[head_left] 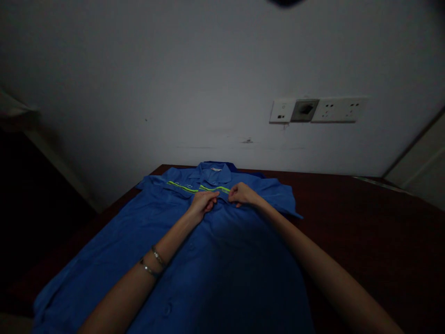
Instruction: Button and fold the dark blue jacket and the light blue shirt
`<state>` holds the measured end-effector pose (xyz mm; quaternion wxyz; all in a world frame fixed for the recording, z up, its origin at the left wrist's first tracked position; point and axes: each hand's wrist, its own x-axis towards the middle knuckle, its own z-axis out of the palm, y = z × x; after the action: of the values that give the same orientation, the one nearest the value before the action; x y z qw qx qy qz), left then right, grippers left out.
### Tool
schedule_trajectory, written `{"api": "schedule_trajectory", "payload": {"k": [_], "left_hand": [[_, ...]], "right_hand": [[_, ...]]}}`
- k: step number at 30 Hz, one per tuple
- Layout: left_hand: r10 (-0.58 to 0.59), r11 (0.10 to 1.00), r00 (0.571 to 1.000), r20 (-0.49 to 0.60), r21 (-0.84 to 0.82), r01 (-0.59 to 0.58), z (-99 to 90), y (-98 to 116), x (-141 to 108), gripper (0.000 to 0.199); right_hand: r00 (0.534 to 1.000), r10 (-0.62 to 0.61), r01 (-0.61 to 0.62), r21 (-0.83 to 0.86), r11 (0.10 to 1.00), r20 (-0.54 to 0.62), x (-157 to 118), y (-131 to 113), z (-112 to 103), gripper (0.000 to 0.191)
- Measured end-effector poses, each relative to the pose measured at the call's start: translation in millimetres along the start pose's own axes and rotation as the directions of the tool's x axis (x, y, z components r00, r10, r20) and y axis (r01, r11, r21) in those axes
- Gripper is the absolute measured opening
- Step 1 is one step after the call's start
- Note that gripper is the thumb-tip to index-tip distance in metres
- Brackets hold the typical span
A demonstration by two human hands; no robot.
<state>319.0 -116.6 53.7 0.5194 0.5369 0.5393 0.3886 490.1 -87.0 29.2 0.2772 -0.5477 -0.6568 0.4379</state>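
Note:
A blue short-sleeved work shirt (153, 241) lies spread front side up, its collar (212, 173) toward the wall. Yellow-green reflective strips (182, 187) run across its chest. My left hand (205, 202) is closed in a pinch on the chest pocket flap (223, 195), near its inner edge. A short way to the right, my right hand (242, 194) pinches the same flap with thumb and fingertips. The fabric between the two hands is slightly raised. Lower down the front, a button (168, 309) shows dimly.
The shirt rests on a dark reddish-brown table (351, 222) pushed against a pale wall (139, 83). Sockets and a switch panel (318, 110) are set in the wall at the right. Darker blue cloth (233, 167) shows behind the collar. The light is dim.

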Motion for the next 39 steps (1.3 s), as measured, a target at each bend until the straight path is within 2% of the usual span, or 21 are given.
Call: {"api": "schedule_trajectory", "payload": {"k": [4, 7, 10, 14, 17, 21, 23, 24, 25, 26, 27, 28, 30, 31, 33, 36, 39], "left_hand": [[-0.009, 0.99, 1.0, -0.022, -0.142, 0.006, -1.2, 2, 0, 0.032], [-0.015, 0.979, 0.999, -0.03, -0.203, 0.008, -2.9, 0, 1, 0.033], [-0.02, 0.969, 0.999, -0.04, -0.248, 0.01, -3.9, 0, 2, 0.033], [-0.044, 0.954, 0.998, -0.055, -0.299, 0.025, -4.7, 2, 2, 0.03], [-0.086, 0.939, 0.995, -0.054, -0.337, 0.063, -5.3, 3, 3, 0.028], [-0.05, 0.973, 0.991, -0.125, -0.229, 0.021, -5.9, 1, 4, 0.03], [0.082, 0.994, 0.971, -0.224, -0.058, -0.098, -6.6, 2, 3, 0.032], [0.196, 0.981, 0.941, -0.274, 0.064, -0.186, -7.1, 3, 2, 0.033], [0.334, 0.937, 0.895, -0.296, 0.206, -0.282, -7.8, 5, 1, 0.032], [0.477, 0.857, 0.836, -0.271, 0.354, -0.374, -8.5, 8, -1, 0.03], [0.6, 0.744, 0.777, -0.19, 0.49, -0.455, -9.2, 10, -3, 0.026], [0.684, 0.608, 0.726, -0.063, 0.599, -0.521, -9.8, 13, -4, 0.022], [0.719, 0.342, 0.66, 0.218, 0.717, -0.608, -10.0, 17, -6, 0.015], [0.693, 0.237, 0.644, 0.325, 0.741, -0.629, -9.6, 18, -6, 0.015], [0.624, 0.1, 0.638, 0.451, 0.764, -0.637, -7.7, 21, -4, 0.016], [0.548, 0.007, 0.644, 0.534, 0.767, -0.642, -3.7, 24, 4, 0.015], [0.517, -0.033, 0.633, 0.576, 0.753, -0.658, -1.2, 28, 12, 0.013]], "right_hand": [[0.992, -0.1, 0.093, 0.099, 0.991, 0.072, -12, -5, -11, 0.015], [0.977, -0.168, 0.157, 0.087, 0.984, 0.135, -18, -5, -16, 0.027], [0.957, -0.252, 0.26, -0.043, 0.965, 0.144, -19, -5, -15, 0.036], [0.889, -0.45, 0.454, -0.29, 0.843, 0.082, -19, -7, -9, 0.03], [0.864, -0.5, 0.486, -0.36, 0.797, 0.06, -21, -10, -8, 0.026], [0.865, -0.499, 0.482, -0.348, 0.805, 0.043, -24, -12, -13, 0.027], [0.868, -0.495, 0.481, -0.319, 0.817, 0.04, -24, -12, -15, 0.027], [0.867, -0.496, 0.483, -0.304, 0.821, 0.039, -23, -11, -16, 0.027], [0.866, -0.499, 0.487, -0.291, 0.824, 0.038, -23, -11, -17, 0.027], [0.864, -0.503, 0.492, -0.279, 0.825, 0.037, -22, -10, -18, 0.027], [0.861, -0.506, 0.497, -0.269, 0.825, 0.037, -22, -9, -18, 0.027], [0.86, -0.509, 0.501, -0.255, 0.827, 0.039, -22, -8, -19, 0.027], [0.859, -0.51, 0.505, -0.218, 0.835, 0.039, -21, -7, -20, 0.026], [0.859, -0.51, 0.507, -0.198, 0.839, 0.04, -21, -6, -21, 0.026], [0.859, -0.51, 0.509, -0.162, 0.845, 0.038, -20, -5, -23, 0.025], [0.863, -0.504, 0.503, -0.112, 0.857, 0.026, -18, -3, -25, 0.026], [0.866, -0.499, 0.5, -0.041, 0.865, 0.018, -15, 0, -25, 0.03]]}}
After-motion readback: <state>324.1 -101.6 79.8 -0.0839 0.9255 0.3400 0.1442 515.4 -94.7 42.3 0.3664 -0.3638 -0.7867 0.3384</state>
